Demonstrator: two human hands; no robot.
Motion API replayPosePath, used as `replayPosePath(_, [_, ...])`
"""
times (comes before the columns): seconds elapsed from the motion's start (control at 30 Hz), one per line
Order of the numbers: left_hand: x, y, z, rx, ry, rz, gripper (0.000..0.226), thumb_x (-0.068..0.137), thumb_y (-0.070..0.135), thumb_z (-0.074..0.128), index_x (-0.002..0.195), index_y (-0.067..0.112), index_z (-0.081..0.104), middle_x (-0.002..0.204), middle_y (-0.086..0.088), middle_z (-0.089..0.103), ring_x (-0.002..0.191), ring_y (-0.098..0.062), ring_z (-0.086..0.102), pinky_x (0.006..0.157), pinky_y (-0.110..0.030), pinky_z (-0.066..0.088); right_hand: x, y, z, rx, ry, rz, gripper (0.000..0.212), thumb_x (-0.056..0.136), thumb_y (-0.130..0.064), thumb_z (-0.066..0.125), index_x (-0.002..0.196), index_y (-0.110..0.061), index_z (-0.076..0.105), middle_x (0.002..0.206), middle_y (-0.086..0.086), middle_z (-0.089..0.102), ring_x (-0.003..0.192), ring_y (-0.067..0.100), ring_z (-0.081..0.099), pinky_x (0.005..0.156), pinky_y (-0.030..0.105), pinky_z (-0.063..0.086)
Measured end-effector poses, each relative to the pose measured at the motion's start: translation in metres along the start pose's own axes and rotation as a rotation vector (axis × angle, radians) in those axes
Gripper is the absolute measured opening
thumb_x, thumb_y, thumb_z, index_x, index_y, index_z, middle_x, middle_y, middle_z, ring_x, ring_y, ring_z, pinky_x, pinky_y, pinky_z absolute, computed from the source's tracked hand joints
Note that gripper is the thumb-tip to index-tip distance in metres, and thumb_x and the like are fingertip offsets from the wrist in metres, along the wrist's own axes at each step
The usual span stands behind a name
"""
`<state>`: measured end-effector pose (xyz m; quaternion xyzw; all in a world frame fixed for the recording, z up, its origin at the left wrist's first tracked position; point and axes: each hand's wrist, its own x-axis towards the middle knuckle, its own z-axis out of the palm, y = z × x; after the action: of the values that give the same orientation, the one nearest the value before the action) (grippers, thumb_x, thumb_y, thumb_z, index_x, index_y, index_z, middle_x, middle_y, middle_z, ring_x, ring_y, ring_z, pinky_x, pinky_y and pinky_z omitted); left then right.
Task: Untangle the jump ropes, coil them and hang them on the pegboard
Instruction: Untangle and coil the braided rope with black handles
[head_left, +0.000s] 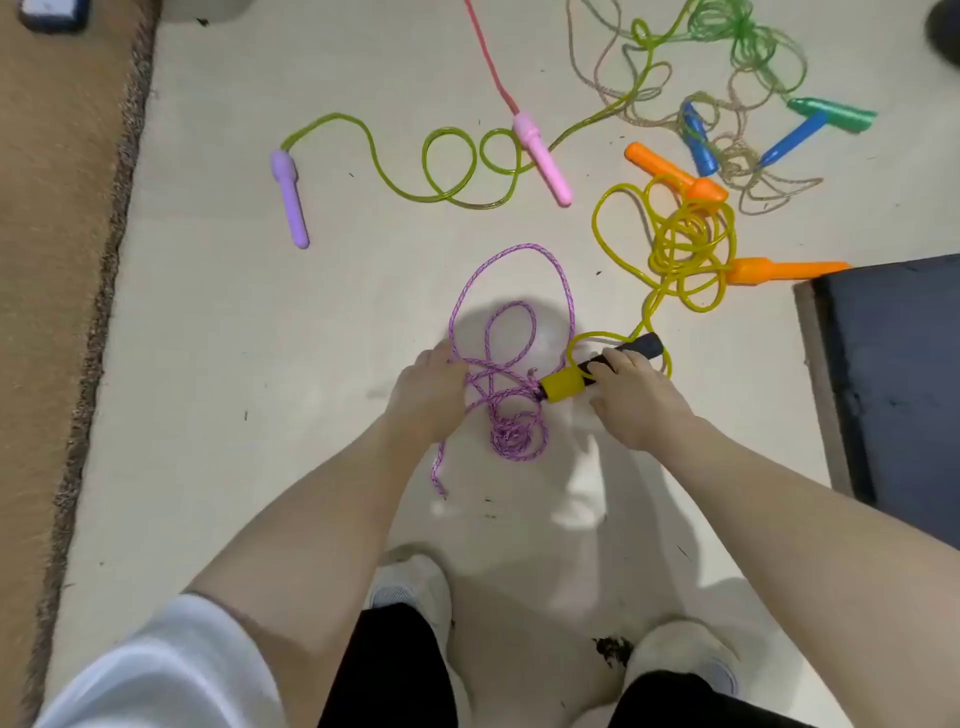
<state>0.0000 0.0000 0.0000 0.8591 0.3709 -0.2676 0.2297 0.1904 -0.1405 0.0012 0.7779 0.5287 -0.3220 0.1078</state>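
Observation:
A tangled purple braided rope (511, 364) lies on the pale floor just ahead of my feet. My left hand (428, 397) grips its strands at the left side of the tangle. My right hand (631, 400) holds the rope's black handle with a yellow collar (563, 385). A yellow rope with orange handles (685, 249) is bunched to the upper right, and one of its loops runs under the black handle. Farther back lie a green rope with a lilac handle (288, 195), a pink handle (543, 156), and a knot of blue and green handles (748, 130) with beige cord.
A brown carpet (57, 260) borders the floor on the left. A dark box or platform (893, 374) stands at the right. My two feet in white shoes (410, 587) are below the tangle. No pegboard is in view.

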Motion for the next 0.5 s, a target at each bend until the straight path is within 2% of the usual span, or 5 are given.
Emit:
replayPosePath(0.17, [0.032, -0.01, 0.045, 0.097, -0.038, 0.077, 0.053, 0.092, 0.025, 0.048, 0.143, 0.021, 0.031, 0.153, -0.011, 0.018, 0.135, -0.03, 0.028, 0.104, -0.039, 0.033, 0.041, 0.003, 0.03, -0.08, 0.032, -0.061, 0.042, 0.092, -0.023, 0.047, 0.133, -0.015, 0.041, 0.13, 0.005, 0.047, 0.123, 0.028, 0.04, 0.094, 0.035, 0.035])
replayPosePath(0.3, [0.042, -0.007, 0.059, 0.148, 0.093, 0.085, 0.055, 0.088, 0.034, 0.052, 0.139, 0.019, 0.035, 0.142, -0.008, 0.031, 0.126, -0.027, 0.032, 0.093, -0.035, 0.037, 0.056, -0.003, 0.037, -0.218, 0.099, -0.047, 0.039, 0.088, -0.024, 0.052, 0.125, -0.015, 0.044, 0.118, 0.006, 0.052, 0.112, 0.029, 0.049, 0.093, 0.036, 0.033])
replayPosePath(0.37, [0.039, -0.003, 0.066, 0.146, 0.1, 0.117, 0.056, 0.087, 0.041, 0.051, 0.137, 0.02, 0.037, 0.137, -0.007, 0.035, 0.123, -0.027, 0.035, 0.096, -0.035, 0.032, 0.054, -0.005, 0.043, -0.261, 0.05, -0.07, 0.039, 0.088, -0.027, 0.054, 0.124, -0.015, 0.042, 0.12, 0.006, 0.053, 0.112, 0.029, 0.05, 0.091, 0.037, 0.036])
replayPosePath(0.43, [0.034, 0.0, 0.074, 0.049, 0.106, 0.182, 0.061, 0.085, 0.05, 0.037, 0.137, 0.019, 0.037, 0.136, -0.008, 0.036, 0.122, -0.029, 0.037, 0.099, -0.037, 0.029, 0.049, -0.005, 0.046, -0.111, 0.019, -0.076, 0.045, 0.088, -0.037, 0.057, 0.124, -0.015, 0.04, 0.12, 0.007, 0.055, 0.111, 0.03, 0.051, 0.087, 0.039, 0.04])
replayPosePath(0.5, [0.029, 0.004, 0.079, -0.183, 0.089, 0.267, 0.073, 0.081, 0.056, 0.021, 0.141, 0.017, 0.034, 0.141, -0.011, 0.033, 0.122, -0.03, 0.037, 0.102, -0.038, 0.031, 0.04, -0.002, 0.042, 0.32, 0.113, 0.022, 0.052, 0.089, -0.041, 0.057, 0.127, -0.012, 0.037, 0.109, 0.007, 0.06, 0.101, 0.031, 0.057, 0.078, 0.039, 0.044])
